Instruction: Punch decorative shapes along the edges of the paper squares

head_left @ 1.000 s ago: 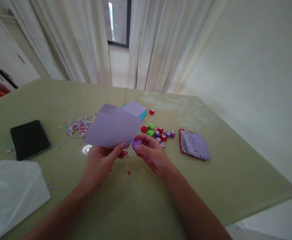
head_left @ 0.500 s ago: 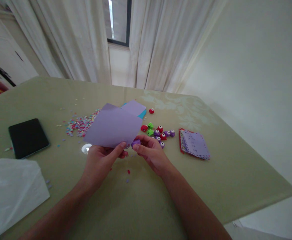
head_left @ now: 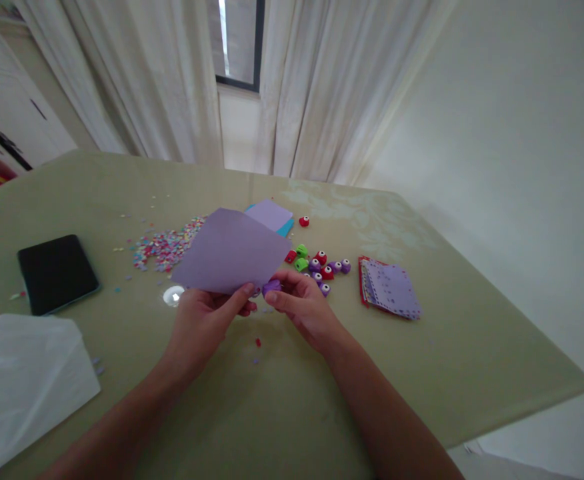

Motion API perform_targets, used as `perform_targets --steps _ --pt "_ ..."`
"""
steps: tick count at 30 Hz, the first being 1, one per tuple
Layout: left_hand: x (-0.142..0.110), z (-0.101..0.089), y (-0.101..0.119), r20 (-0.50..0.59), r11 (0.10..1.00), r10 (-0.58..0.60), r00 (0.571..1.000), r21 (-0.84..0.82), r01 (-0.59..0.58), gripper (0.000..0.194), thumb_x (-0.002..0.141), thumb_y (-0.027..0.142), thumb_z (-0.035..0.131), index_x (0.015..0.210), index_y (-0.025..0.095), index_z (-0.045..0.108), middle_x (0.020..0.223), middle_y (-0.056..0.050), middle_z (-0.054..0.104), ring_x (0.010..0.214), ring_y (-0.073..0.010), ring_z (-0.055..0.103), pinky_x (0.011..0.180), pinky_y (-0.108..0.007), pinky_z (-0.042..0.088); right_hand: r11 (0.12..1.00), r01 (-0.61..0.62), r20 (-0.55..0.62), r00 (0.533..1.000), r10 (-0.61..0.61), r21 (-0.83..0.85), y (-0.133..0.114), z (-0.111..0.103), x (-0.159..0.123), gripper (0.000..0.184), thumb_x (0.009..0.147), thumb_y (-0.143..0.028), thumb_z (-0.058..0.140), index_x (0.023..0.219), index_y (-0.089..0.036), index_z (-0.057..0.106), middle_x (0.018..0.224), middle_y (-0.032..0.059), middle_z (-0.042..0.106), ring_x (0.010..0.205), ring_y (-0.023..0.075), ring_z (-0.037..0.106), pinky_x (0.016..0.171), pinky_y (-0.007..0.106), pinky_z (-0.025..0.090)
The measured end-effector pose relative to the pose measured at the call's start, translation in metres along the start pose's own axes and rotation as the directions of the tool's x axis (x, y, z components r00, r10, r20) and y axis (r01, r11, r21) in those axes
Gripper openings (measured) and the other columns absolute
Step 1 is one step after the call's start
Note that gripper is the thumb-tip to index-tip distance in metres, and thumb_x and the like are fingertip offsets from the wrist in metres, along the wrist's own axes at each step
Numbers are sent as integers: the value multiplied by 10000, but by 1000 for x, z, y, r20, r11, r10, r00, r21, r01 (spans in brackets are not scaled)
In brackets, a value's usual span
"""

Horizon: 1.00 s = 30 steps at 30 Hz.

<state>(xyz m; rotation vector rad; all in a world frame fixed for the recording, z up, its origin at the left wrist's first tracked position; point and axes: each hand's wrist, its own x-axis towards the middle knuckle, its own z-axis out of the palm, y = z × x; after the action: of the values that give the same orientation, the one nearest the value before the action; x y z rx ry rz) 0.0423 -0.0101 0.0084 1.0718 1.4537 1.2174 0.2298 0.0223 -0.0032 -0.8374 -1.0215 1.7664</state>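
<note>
My left hand [head_left: 203,323] pinches the near edge of a lilac paper sheet [head_left: 232,252] and holds it up above the olive table [head_left: 472,347]. Right beside it, my right hand [head_left: 303,307] is closed round a small purple paper punch [head_left: 271,287] pressed to the sheet's lower right corner. Just beyond my right hand lies a cluster of several small red, green and purple punches [head_left: 319,264], with one red punch [head_left: 303,221] apart farther back.
A stack of punched paper squares [head_left: 389,288] lies to the right. Lilac and blue sheets [head_left: 272,216] lie behind the held sheet. A heap of coloured paper bits [head_left: 165,245], a black tablet [head_left: 55,272] and a white plastic sheet [head_left: 22,377] are on the left. Curtains hang behind.
The held sheet has tilted flatter and shifted slightly right. The purple punch has slid in under its corner. Both hands stay in nearly the same place.
</note>
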Motion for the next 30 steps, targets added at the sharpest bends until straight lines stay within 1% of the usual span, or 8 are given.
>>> perform_targets --steps 4,9,12,16,20,23,26,30 --pt "-2 1 3 8 1000 0 1000 26 0 305 746 510 872 701 213 820 665 -78 815 610 -280 790 572 -331 609 1000 8 -27 1000 -9 -6 1 0 1 406 677 -386 1039 978 -232 815 883 -7 750 718 132 597 703 280 476" --pt "-3 2 3 12 996 -2 1000 93 1 336 758 534 841 637 224 793 615 -75 789 540 -264 747 466 -308 522 1000 7 -81 997 -6 16 1 1 1 439 679 -440 1037 977 -235 787 846 -17 728 667 122 547 626 265 413" --pt "-3 3 3 16 997 16 1000 73 -17 320 755 517 832 641 222 782 596 -65 773 537 -253 735 473 -304 527 1000 -3 -101 995 6 27 0 1 1 450 662 -434 1045 983 -234 800 883 -6 747 686 122 559 612 256 401" --pt "-2 5 3 14 999 43 999 14 -43 279 748 484 838 712 212 785 611 -48 774 552 -241 736 519 -305 564 1000 -9 -81 997 11 25 1 2 0 441 680 -426 1035 1016 -223 834 862 -2 751 676 119 552 621 263 412" --pt "-2 4 3 33 996 58 998 66 -60 311 778 494 811 654 213 760 586 -49 755 549 -239 731 540 -316 581 998 -23 -79 997 27 53 2 2 0 424 664 -418 1045 987 -229 845 869 -8 757 670 107 547 619 250 415" --pt "-2 5 3 22 998 42 999 44 -42 282 754 482 833 716 209 768 601 -39 756 548 -244 731 530 -323 588 995 -35 -108 993 46 96 2 3 0 429 634 -411 1058 955 -227 840 892 -4 770 686 109 563 617 245 412" --pt "-2 7 3 7 999 46 999 -25 -46 280 715 462 864 788 212 763 656 -29 776 563 -240 738 523 -316 588 993 -42 -111 992 54 110 2 4 1 454 620 -409 1066 968 -214 847 895 3 776 687 108 580 639 250 447" --pt "-2 7 5 34 999 42 999 22 -43 278 757 476 821 709 212 746 592 -29 740 575 -245 745 542 -313 593 991 -73 -93 992 83 111 -1 5 0 425 648 -407 1061 952 -192 855 873 5 772 698 105 622 678 244 510"
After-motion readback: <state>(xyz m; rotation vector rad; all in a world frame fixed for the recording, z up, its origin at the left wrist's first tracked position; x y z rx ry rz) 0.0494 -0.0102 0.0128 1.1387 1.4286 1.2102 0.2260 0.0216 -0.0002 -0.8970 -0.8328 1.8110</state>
